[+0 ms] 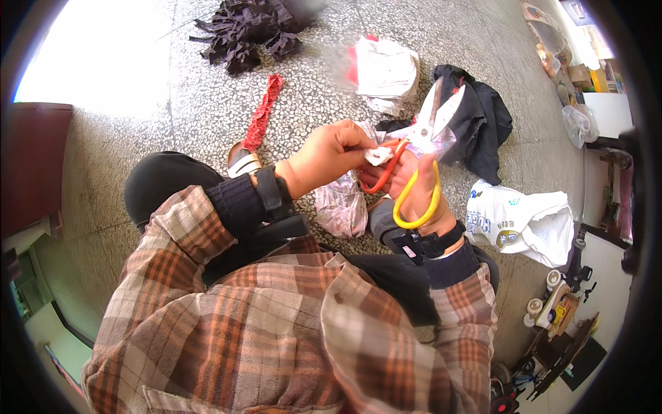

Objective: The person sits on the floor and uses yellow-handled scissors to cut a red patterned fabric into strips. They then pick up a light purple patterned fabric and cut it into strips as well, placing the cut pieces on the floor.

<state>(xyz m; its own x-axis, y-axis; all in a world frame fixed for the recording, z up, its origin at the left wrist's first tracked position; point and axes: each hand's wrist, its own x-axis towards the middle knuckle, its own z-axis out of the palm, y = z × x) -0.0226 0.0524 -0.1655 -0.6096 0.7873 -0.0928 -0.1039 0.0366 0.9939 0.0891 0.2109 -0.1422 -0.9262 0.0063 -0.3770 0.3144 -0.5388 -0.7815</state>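
Observation:
My left hand (328,155) pinches a small crumpled white scrap (378,156) between thumb and fingers. Just right of it, my right hand (399,181) is turned palm up and carries a pair of scissors (427,126) with one red and one yellow handle loop. The yellow loop hangs around the thumb. The blades point away from me and stand apart. A pale floral cloth (341,207) lies below the hands, partly hidden by them. Thin translucent material (442,144) shows beside the scissors' pivot.
On the speckled floor lie a dark ruffled cloth pile (248,31), a red patterned strip (262,114), folded white cloth (388,70) and a black garment (481,124). A white printed plastic bag (520,220) rests at the right. Toy vehicles (556,308) stand beyond it.

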